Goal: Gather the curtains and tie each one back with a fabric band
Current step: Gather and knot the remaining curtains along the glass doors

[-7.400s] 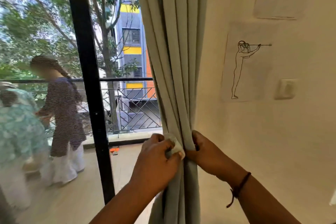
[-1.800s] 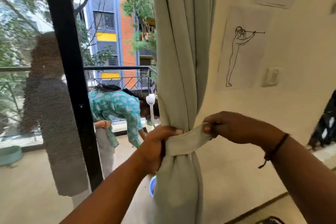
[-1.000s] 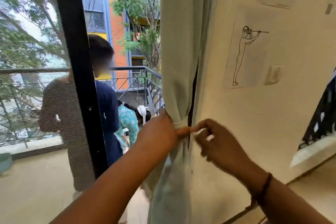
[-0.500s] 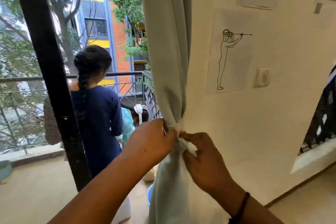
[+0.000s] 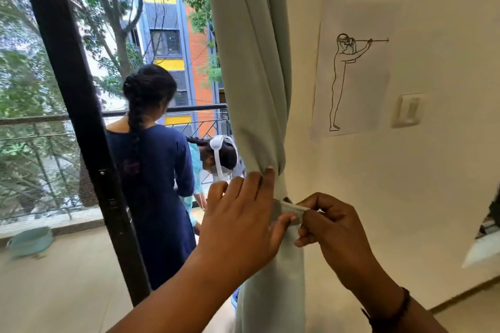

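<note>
1. My right hand's fingers (image 5: 311,213) pinch the end of the fabric band (image 5: 288,209), low and right of centre in the frame.
2. My left hand (image 5: 243,213) holds the gathered curtain (image 5: 257,76) there, thumb on the band.
3. I judge I'm fastening the tie; next, draw the end tight without letting the bunch slip.
4. The wall drawing (image 5: 351,70) hangs at the upper right.

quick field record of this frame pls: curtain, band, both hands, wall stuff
curtain: curtain gathered into one bunch beside the wall
band: fabric band wrapped round the bunch, ends not visibly fastened
left hand: left hand holds bunch, thumb on band
right hand: right hand pinches band end
wall: line drawing, switch
</note>
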